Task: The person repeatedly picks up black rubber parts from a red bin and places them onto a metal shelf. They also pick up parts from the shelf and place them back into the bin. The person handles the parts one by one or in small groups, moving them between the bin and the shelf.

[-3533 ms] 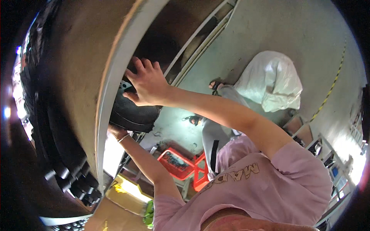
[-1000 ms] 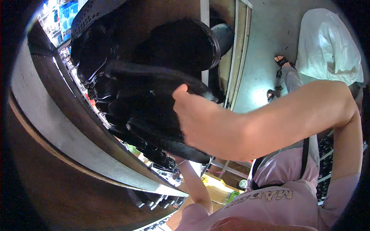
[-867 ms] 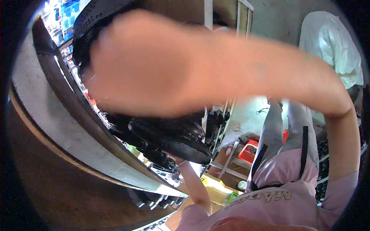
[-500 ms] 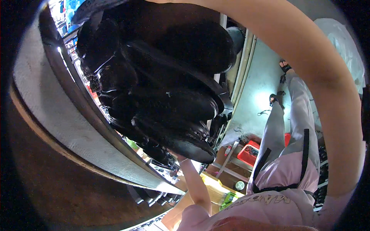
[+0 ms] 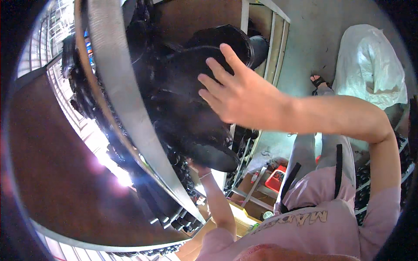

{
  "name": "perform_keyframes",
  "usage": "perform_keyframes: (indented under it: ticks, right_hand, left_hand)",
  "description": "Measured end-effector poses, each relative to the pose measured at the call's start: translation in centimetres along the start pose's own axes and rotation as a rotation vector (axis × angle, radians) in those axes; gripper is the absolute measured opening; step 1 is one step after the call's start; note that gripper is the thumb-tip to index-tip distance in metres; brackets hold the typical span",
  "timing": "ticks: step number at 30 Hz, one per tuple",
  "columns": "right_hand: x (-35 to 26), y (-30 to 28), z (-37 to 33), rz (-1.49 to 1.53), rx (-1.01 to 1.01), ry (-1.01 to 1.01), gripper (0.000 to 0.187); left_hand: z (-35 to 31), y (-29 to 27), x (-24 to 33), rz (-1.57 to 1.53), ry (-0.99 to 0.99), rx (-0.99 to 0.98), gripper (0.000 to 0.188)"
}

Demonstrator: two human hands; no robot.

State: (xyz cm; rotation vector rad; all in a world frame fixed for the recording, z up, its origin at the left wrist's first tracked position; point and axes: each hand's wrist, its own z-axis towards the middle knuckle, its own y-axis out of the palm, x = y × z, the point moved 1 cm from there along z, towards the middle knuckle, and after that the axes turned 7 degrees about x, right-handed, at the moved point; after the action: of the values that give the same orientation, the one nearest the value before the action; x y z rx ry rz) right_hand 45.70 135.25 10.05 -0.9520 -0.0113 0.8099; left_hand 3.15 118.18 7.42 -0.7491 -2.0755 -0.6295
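My right hand point(image 5: 239, 91) is open, fingers spread, over a pile of glossy black, rounded, shell-like parts point(image 5: 191, 104); their exact kind I cannot make out. It holds nothing; whether the fingertips touch the parts behind them I cannot tell. My left hand point(image 5: 198, 167) is at the lower end of the pile, beside a long black part with a rounded tip point(image 5: 213, 157). The parts hide most of its fingers, so its grip does not show.
A pale metal shelf edge point(image 5: 126, 82) curves along the left of the pile, with a brown board point(image 5: 56, 165) beyond it. Black tubes point(image 5: 167, 213) jut out below. To the right are a white plastic sack point(image 5: 370, 65) and a red crate point(image 5: 275, 179).
My right hand, out of sight before at the end of the arm arching across the top, now shows over the pile. The view has shifted, and the shelf edge appears farther right.
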Motion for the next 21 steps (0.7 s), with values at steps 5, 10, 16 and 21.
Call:
perform_keyframes:
  ticks: [5, 10, 16, 21]
  right_hand:
    - [1.4, 1.8, -1.1, 0.299, -0.029, -0.156, 0.043]
    - [2.8, 0.6, 1.6, 0.498, 0.03, 0.018, 0.061]
    - [4.9, 4.2, 7.5, 0.137, -0.502, 0.489, 0.093]
    - [1.3, 4.0, 9.2, 0.103, -0.634, 0.349, 0.089]
  left_hand:
    - [-0.6, 1.8, -0.1, 0.01, -0.055, -0.096, 0.053]
    - [-1.2, 2.6, 0.0, 0.041, -0.064, 0.068, 0.058]
    - [-0.1, 2.3, 0.4, -0.001, -0.033, -0.12, 0.061]
    - [-0.7, 1.9, -0.8, -0.004, 0.039, -0.056, 0.065]
